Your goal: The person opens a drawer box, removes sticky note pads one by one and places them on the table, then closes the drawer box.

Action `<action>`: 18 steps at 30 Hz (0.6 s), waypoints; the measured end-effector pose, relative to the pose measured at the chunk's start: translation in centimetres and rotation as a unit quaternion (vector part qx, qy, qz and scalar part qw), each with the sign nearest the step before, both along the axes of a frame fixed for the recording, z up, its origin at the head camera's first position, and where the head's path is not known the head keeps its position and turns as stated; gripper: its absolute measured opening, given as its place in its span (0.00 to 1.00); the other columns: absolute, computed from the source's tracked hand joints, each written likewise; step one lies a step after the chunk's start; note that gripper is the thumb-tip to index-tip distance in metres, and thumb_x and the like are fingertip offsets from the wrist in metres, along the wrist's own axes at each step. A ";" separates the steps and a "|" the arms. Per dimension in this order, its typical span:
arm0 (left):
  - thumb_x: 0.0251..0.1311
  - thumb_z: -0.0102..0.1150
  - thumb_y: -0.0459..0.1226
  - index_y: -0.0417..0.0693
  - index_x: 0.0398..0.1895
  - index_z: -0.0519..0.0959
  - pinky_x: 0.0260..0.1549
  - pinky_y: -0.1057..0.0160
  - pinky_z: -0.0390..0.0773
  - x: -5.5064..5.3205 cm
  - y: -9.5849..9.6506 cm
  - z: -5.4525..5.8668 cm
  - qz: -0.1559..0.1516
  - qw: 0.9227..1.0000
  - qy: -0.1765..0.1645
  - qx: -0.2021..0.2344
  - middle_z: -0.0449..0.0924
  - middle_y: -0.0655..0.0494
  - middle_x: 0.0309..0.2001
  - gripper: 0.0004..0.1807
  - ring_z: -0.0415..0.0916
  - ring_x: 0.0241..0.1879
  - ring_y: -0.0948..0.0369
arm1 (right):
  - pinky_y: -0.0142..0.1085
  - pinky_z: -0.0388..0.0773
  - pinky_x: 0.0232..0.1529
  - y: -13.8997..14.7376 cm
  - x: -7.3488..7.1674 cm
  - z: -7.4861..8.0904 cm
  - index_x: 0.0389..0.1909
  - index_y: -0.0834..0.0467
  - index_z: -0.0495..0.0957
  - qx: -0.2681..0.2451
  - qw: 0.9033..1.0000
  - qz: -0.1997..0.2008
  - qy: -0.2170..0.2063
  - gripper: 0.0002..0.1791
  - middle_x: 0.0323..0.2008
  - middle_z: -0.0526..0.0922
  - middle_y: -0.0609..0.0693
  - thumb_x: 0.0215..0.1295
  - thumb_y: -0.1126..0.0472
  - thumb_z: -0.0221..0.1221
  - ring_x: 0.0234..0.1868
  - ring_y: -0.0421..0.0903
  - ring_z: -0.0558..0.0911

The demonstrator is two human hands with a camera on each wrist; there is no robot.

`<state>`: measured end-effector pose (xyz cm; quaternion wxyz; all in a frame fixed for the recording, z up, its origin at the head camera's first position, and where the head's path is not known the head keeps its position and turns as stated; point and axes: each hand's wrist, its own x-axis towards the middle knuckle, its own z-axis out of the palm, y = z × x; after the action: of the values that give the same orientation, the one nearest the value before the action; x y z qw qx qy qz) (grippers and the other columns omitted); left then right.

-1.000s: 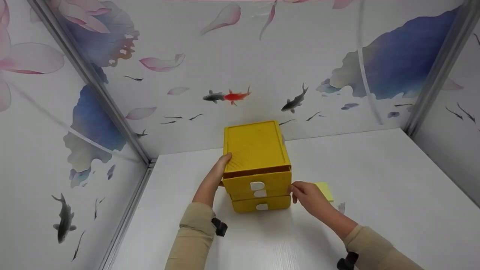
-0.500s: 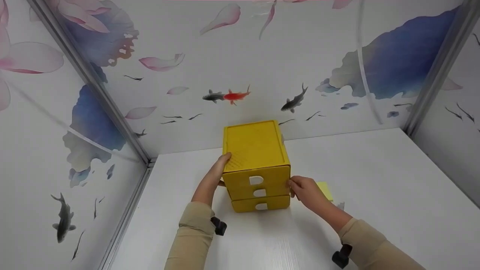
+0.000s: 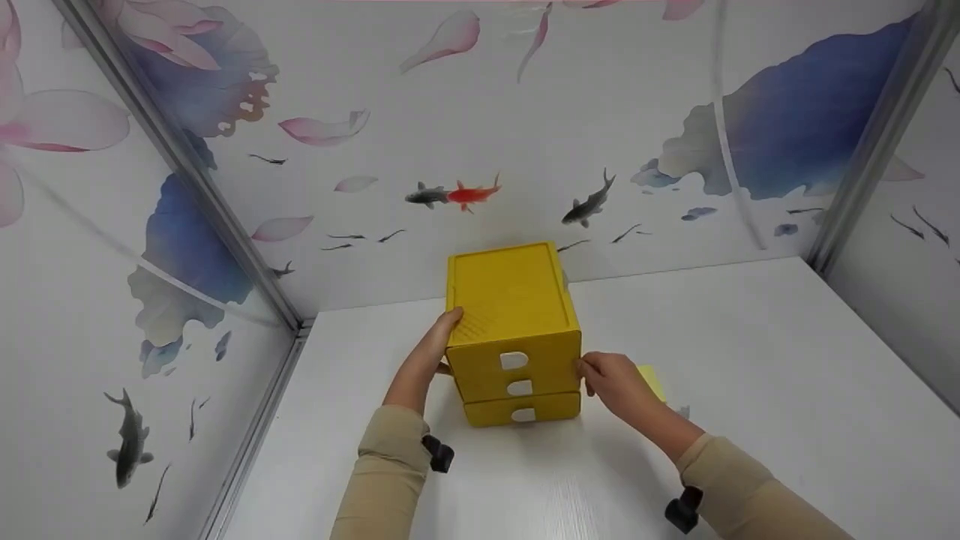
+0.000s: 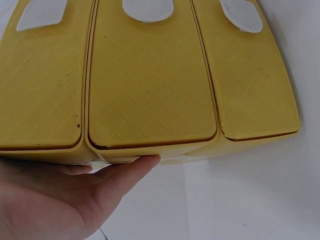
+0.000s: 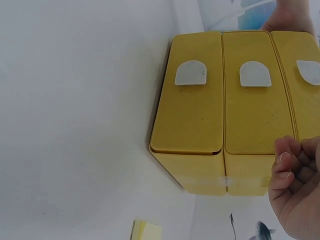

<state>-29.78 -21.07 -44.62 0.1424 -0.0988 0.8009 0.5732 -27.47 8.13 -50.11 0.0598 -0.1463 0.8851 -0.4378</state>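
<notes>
A yellow drawer box (image 3: 510,292) with three drawers stands at the back of the white table, its fronts flush. Each front carries a rounded white tab, such as the top one (image 3: 514,361). My left hand (image 3: 433,346) rests against the box's left side, thumb at the top edge; in the left wrist view its fingers (image 4: 130,172) lie extended along that side. At the right front edge is my right hand (image 3: 611,379), fingertips beside the upper drawers. The right wrist view shows its fingers (image 5: 285,167) curled, with nothing seen between them.
Yellow paper notes (image 3: 651,382) lie on the table behind the right hand, with a small grey scrap (image 3: 683,412) beside them. White panels with painted fish and petals (image 3: 472,112) rise behind and on both sides, joined by metal posts (image 3: 184,161).
A second ago the top drawer stuck out below a dark gap; it went in flush by half a second ago. My right hand rose slightly, while the left stayed in place.
</notes>
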 end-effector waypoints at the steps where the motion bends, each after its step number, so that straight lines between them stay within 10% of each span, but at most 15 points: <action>1: 0.64 0.32 0.64 0.40 0.64 0.66 0.35 0.53 0.77 0.0 0.0 0.0 0.001 1.000 -0.001 -0.002 0.77 0.44 0.41 0.42 0.75 0.40 0.52 | 0.37 0.70 0.27 0.0 0.0 0.0 0.31 0.61 0.79 0.004 1.000 -0.001 0.004 0.16 0.19 0.75 0.51 0.76 0.61 0.48 0.24 0.45 0.72; 18: 0.66 0.31 0.62 0.46 0.75 0.50 0.44 0.47 0.76 -0.2 -0.1 0.1 -0.004 1.000 -0.005 -0.001 0.75 0.41 0.47 0.42 0.74 0.47 0.49 | 0.37 0.69 0.25 -0.5 -0.3 -0.4 0.30 0.62 0.80 -0.024 0.999 -0.029 -0.014 0.17 0.19 0.76 0.53 0.76 0.59 0.49 0.23 0.46 0.71</action>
<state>-29.96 -21.19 -44.50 0.1483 -0.0989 0.8011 0.5714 -27.74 7.60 -50.56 0.0559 -0.1156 0.8771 -0.4628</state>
